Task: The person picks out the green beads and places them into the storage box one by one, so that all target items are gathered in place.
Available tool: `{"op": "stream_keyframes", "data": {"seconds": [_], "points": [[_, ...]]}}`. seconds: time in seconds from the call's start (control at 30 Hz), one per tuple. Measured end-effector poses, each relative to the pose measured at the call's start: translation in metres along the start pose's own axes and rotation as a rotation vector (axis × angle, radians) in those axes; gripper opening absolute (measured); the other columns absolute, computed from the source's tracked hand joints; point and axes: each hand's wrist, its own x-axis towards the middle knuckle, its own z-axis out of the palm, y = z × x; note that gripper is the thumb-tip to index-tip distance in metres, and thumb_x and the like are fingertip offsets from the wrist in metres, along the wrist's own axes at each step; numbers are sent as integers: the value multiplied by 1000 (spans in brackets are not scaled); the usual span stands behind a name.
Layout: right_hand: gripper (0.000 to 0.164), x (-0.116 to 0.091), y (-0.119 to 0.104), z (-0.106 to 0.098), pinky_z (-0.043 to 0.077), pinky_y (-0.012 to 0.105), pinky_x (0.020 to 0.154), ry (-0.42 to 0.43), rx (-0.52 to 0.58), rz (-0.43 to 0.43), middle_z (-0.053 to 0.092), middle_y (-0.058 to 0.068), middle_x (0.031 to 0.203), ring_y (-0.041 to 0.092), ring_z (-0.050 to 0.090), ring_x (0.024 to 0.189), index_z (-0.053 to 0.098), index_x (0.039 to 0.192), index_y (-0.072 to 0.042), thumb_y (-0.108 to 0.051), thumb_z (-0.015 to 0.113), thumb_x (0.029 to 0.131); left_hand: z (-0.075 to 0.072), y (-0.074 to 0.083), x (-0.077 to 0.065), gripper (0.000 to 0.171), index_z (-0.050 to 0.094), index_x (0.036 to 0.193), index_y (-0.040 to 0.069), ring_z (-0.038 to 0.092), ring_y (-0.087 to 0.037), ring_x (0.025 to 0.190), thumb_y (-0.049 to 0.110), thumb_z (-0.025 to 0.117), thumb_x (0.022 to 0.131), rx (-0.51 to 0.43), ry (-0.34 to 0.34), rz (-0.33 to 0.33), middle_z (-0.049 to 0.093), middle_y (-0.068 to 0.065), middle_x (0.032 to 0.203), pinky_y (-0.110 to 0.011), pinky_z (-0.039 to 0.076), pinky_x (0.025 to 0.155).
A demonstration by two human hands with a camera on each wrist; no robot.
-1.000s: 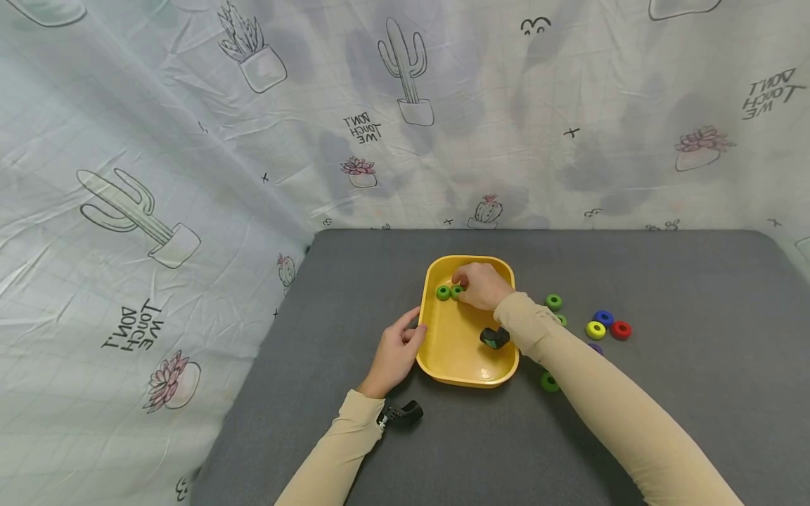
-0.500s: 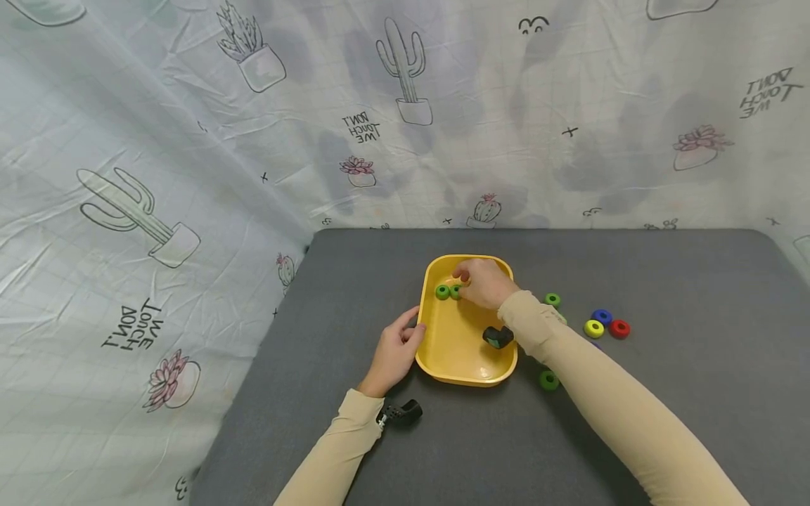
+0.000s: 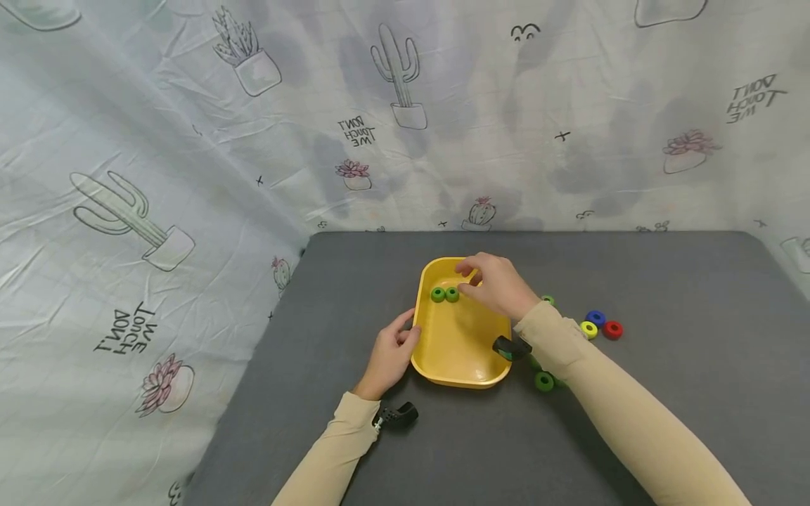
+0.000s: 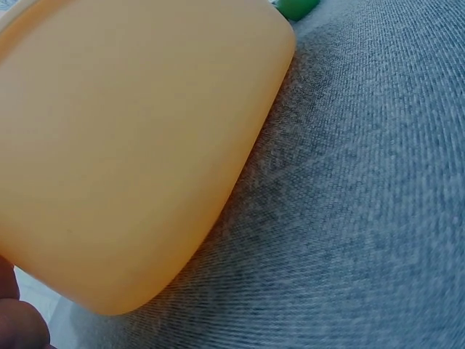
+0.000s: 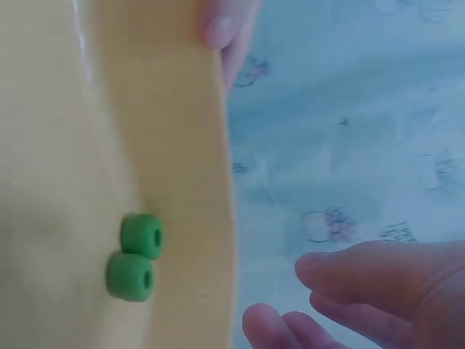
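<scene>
Along the left side of the one yellow tray (image 3: 460, 344), the left hand (image 3: 389, 357) grips the rim between thumb and fingers. Over the tray's far right part, the right hand (image 3: 498, 284) holds nothing, its thumb and fingertips parted. Two green beads (image 3: 438, 295) lie inside the tray, side by side and touching, near the right hand's fingertips and farther from the left hand. One black device (image 3: 401, 416) sits at each wrist. To the tray's right, partly behind the right sleeve (image 3: 633, 414), are more green beads, too hidden to count. Beyond that sleeve lie one blue bead (image 3: 595, 318), one yellow bead (image 3: 588, 329) and one red bead (image 3: 612, 330), grouped on the grey table (image 3: 696, 302).
</scene>
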Motion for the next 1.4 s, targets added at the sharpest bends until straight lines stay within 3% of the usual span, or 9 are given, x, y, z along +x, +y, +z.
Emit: {"op": "stream_keyframes", "data": {"seconds": [0.3, 0.57, 0.73, 0.9, 1.13, 1.4], "points": [[27, -39, 4, -20, 58, 43, 76, 163, 26, -47, 71, 17, 120, 28, 71, 94, 73, 123, -4, -11, 75, 96, 2, 0, 0, 46, 53, 151, 4, 71, -28, 76, 16, 60, 107, 6, 18, -11, 79, -18, 97, -21, 49, 66], [27, -60, 18, -32, 61, 44, 77, 229, 9, -40, 71, 13, 115, 24, 70, 90, 73, 122, -6, -10, 76, 95, 2, 0, 1, 46, 54, 150, 4, 67, -24, 71, 17, 60, 107, 16, 28, -10, 79, -18, 97, -22, 46, 63], [25, -68, 27, -41, 59, 46, 77, 265, -7, -25, 71, 12, 116, 23, 70, 90, 74, 121, -8, -13, 75, 97, 4, 0, 2, 46, 53, 150, 1, 69, -28, 74, 14, 60, 107, 10, 39, -8, 78, -21, 100, -22, 47, 63], [26, -75, 37, -48, 59, 45, 76, 273, -32, -6, 71, 11, 118, 24, 70, 90, 74, 123, -10, -17, 74, 98, 3, 0, 1, 46, 53, 151, 1, 73, -32, 80, 14, 60, 107, -3, 29, -4, 78, -21, 101, -21, 49, 66], [30, -83, 50, -53, 58, 46, 75, 281, -55, 25, 70, 13, 122, 27, 70, 94, 72, 126, -8, -17, 75, 98, 2, -1, 1, 47, 53, 151, 3, 72, -28, 78, 16, 60, 107, -6, 14, 4, 79, -19, 100, -21, 49, 67], [33, -84, 68, -54, 55, 48, 73, 239, -83, 95, 68, 20, 124, 34, 69, 98, 70, 128, -5, -21, 73, 99, 2, -2, 1, 47, 52, 152, 3, 71, -27, 78, 18, 60, 107, 9, 14, 1, 79, -18, 98, -21, 50, 67]]}}
